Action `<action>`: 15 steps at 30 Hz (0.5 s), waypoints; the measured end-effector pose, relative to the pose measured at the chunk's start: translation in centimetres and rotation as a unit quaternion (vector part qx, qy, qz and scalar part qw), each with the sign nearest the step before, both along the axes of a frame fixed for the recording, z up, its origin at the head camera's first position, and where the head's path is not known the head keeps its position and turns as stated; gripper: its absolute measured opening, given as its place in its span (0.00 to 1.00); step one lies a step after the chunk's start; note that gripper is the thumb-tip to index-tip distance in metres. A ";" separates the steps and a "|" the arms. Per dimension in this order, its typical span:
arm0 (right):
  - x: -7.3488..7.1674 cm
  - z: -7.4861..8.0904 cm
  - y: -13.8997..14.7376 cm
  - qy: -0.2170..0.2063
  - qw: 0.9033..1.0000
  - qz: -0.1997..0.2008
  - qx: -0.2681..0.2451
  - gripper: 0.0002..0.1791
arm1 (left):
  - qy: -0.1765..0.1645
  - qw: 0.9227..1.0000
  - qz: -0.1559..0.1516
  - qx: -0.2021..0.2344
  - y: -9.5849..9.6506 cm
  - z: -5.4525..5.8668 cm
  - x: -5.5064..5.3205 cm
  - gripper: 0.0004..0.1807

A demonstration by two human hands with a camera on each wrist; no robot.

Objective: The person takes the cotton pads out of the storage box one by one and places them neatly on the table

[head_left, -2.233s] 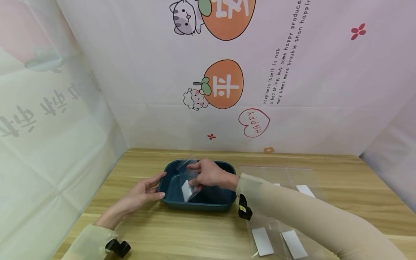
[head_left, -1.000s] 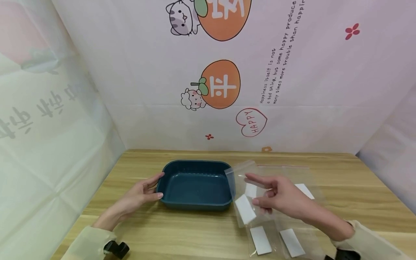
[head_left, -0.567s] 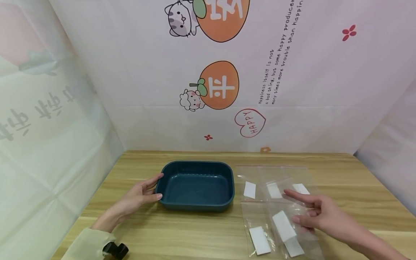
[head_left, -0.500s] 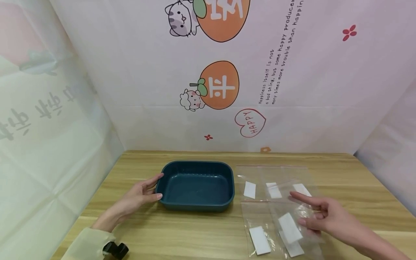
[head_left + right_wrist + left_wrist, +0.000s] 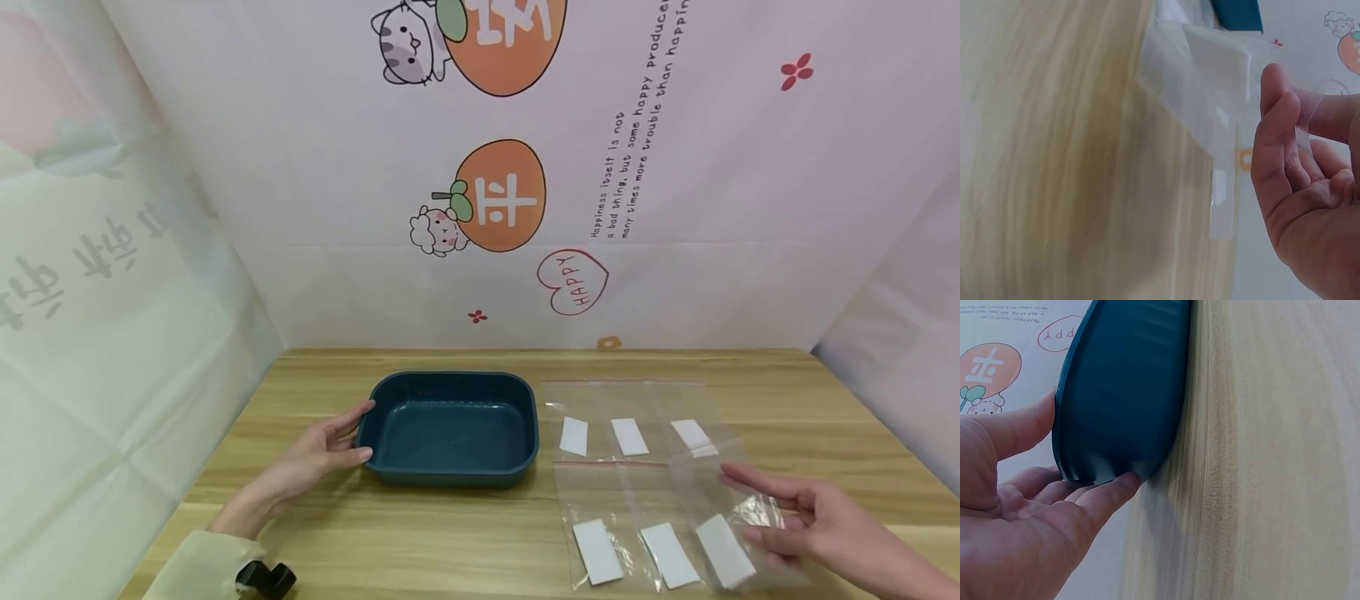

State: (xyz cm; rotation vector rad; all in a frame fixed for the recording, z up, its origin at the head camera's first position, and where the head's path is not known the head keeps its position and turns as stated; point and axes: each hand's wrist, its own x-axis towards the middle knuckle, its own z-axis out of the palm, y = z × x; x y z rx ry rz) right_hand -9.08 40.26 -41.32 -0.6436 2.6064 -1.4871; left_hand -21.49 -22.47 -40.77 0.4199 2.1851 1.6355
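Observation:
A dark teal plastic tub [image 5: 450,433], with nothing inside, stands at the middle of the table. My left hand [image 5: 303,462] holds its left end; in the left wrist view the thumb and fingers of the hand [image 5: 1029,519] touch the tub [image 5: 1122,394]. At the right, my right hand [image 5: 832,525] pinches the edge of a clear zip-lock bag [image 5: 723,550] with a flat white piece in it. The bag lies at the right end of the front row. In the right wrist view, the hand [image 5: 1310,187] has the thin bag [image 5: 1216,69] between thumb and finger.
Two more zip-lock bags with white pieces lie in the front row, the left one [image 5: 597,552] and the middle one [image 5: 670,556]. Behind them, three similar bags [image 5: 628,436] form a back row, edges overlapping. A printed cloth [image 5: 360,208] hangs behind the wooden table [image 5: 420,542].
My right hand has lifted the bag out of the tub and carried it rightward, then lowered it to the right end of the front row. The left hand stays at the tub.

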 end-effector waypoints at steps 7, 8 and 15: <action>0.0 -0.9 1.1 -0.056 0.998 0.010 -0.002 0.46 | 0.002 1.000 0.000 0.002 0.0 -0.1 0.0 0.45; 0.0 -1.0 1.3 -0.064 0.998 0.010 0.001 0.45 | 0.002 1.000 -0.001 0.002 0.0 -0.1 0.0 0.45; 0.0 -1.5 2.2 -0.084 0.994 -0.031 0.059 0.45 | 0.002 1.000 -0.002 0.006 -0.1 -0.1 0.0 0.45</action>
